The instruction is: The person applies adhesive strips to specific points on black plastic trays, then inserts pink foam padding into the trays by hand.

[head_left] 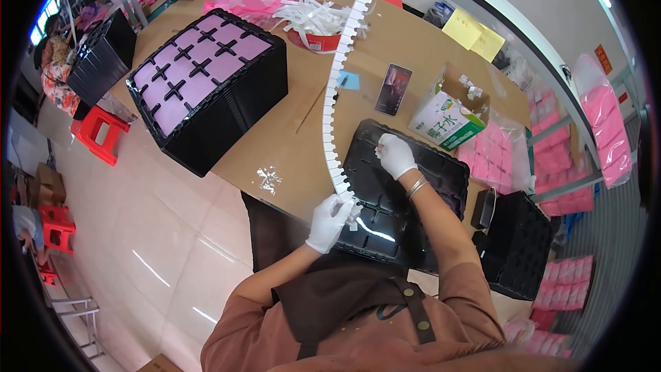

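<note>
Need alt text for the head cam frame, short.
Seen from above, a person in white gloves works over a black compartment tray on a brown table: the left hand grips a long white notched strip, the right hand presses a small white piece at the tray's far edge. A stack of black trays holding pink packets sits to the left.

Head view: single fisheye, looking steeply down.
Near over table [289,131], both gloved hands and tray [413,193]; floor left, edges bent.

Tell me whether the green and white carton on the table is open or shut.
Open. The carton has its top cut away, and small white pieces show loose inside the opening. How full it is below them cannot be told.
</note>
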Action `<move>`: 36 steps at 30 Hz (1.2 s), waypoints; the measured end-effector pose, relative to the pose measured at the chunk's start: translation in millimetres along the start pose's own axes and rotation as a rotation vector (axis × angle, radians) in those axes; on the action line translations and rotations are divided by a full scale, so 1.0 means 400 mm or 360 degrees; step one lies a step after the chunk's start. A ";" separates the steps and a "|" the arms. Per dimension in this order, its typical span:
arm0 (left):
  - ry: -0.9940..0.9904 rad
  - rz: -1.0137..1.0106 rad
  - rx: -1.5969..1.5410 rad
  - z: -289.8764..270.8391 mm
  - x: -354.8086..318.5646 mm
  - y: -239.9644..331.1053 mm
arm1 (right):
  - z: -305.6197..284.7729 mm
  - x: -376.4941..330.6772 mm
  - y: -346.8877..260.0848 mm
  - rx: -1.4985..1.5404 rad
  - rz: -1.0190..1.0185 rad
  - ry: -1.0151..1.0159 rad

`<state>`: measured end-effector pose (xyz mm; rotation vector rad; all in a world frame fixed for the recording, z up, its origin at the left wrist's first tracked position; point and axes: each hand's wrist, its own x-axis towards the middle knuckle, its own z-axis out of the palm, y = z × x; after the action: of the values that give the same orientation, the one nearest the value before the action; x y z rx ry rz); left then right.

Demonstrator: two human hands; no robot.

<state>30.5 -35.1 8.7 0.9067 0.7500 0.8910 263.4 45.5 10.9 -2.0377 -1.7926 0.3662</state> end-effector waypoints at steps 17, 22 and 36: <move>-0.0037 0.0040 0.0038 -0.018 0.005 -0.027 | -0.024 -0.012 -0.006 0.0176 0.0273 0.0052; -0.0029 0.0025 0.0031 -0.020 0.004 -0.029 | -0.007 0.018 -0.007 0.0224 0.0248 0.0047; 0.0008 0.0037 0.0079 -0.013 0.006 -0.022 | 0.008 0.036 0.027 0.0116 0.0006 -0.0122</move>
<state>30.0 -34.4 -1.8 0.9591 0.7704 0.8984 273.7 59.2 4.0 -2.0022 -1.7930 0.5100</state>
